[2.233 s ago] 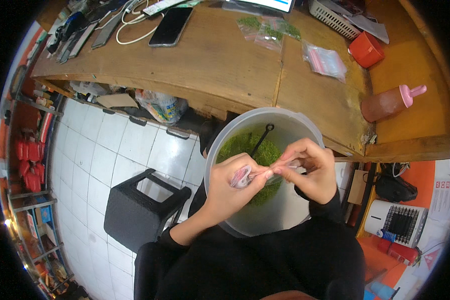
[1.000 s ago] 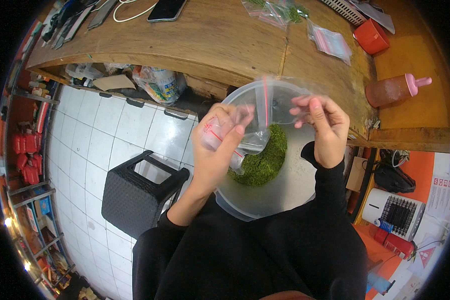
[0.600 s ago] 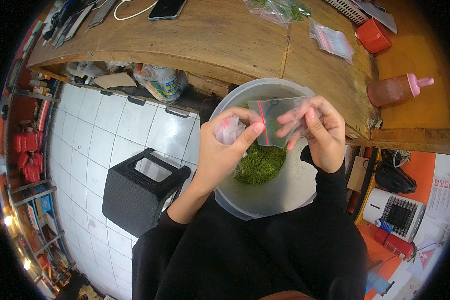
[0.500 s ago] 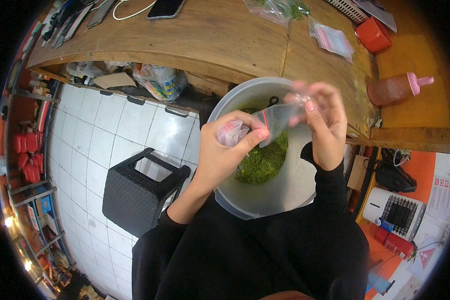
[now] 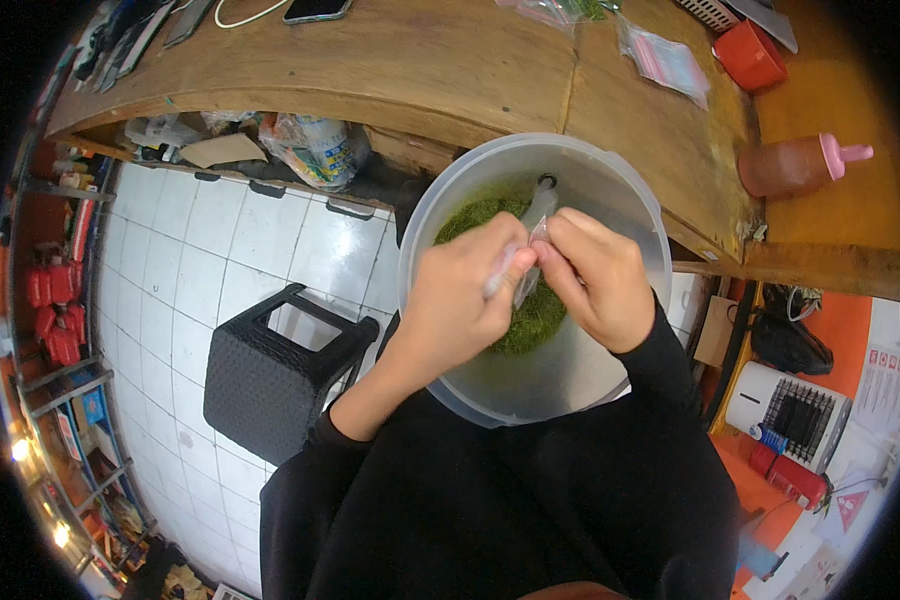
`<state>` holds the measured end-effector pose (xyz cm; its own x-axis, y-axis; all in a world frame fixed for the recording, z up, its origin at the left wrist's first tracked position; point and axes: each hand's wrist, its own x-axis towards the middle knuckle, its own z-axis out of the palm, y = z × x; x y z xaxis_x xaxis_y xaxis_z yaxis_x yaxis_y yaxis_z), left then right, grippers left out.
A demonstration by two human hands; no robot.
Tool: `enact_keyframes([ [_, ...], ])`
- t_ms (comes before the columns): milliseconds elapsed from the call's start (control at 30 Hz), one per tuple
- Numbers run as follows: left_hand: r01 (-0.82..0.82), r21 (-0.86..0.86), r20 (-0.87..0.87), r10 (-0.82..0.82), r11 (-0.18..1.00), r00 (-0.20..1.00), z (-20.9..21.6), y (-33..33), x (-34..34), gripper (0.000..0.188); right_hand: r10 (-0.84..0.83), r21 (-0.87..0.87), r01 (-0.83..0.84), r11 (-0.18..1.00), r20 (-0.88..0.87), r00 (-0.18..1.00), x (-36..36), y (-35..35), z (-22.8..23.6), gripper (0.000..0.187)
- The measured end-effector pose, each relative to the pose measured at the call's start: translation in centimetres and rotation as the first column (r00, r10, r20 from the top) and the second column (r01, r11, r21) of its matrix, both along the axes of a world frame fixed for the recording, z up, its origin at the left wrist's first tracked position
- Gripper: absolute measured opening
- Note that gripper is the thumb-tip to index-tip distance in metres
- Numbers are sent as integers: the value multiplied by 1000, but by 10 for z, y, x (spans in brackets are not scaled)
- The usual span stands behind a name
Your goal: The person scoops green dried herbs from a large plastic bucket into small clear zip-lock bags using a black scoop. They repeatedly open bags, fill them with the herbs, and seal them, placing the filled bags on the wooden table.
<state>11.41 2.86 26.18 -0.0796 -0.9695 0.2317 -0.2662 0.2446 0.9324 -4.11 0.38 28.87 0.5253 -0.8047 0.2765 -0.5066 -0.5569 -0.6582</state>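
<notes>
Both of my hands meet over a large translucent round tub (image 5: 654,208), pinching a small clear zip bag (image 5: 536,250) between them. My left hand (image 5: 460,290) is closed on the bag's left side, with some bunched plastic (image 5: 500,270) also in its grip. On the other side, my right hand (image 5: 602,278) pinches the bag's edge between thumb and fingers. Below lies a heap of finely shredded green material (image 5: 478,214), partly hidden by my hands. The handle of a spoon or scoop (image 5: 543,203) with a hole at its end sticks out of it.
Beyond the tub runs a wooden table (image 5: 420,70) bearing a phone (image 5: 316,9), a stack of zip bags (image 5: 665,65), a red cup (image 5: 750,56) and a pink-capped bottle (image 5: 790,168). A black stool (image 5: 270,385) stands left on the tiled floor.
My right hand has come down and left to join the left hand at the bag. The bag, stretched out before, is now gathered between my fingers.
</notes>
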Motion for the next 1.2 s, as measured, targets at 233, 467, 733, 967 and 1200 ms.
enact_keyframes([
  [233,-147,-174,267,191,974,945,-1,5,-7,13,-182,-104,178,978,-26,983,5,2,2,20],
  [467,-89,-255,-173,45,963,984,-3,-4,-4,12,-63,75,45,996,261,963,-1,-4,5,15],
  [733,-134,-318,-51,124,939,991,-5,-5,6,17,-56,351,5,936,135,989,1,1,8,18],
  [967,-130,-457,191,240,880,952,-1,-4,-3,48,-105,-11,105,994,62,993,-3,-7,16,21],
  [1200,-322,-445,-211,252,836,945,-8,-5,5,60,-19,-163,87,983,375,927,0,-20,10,16],
])
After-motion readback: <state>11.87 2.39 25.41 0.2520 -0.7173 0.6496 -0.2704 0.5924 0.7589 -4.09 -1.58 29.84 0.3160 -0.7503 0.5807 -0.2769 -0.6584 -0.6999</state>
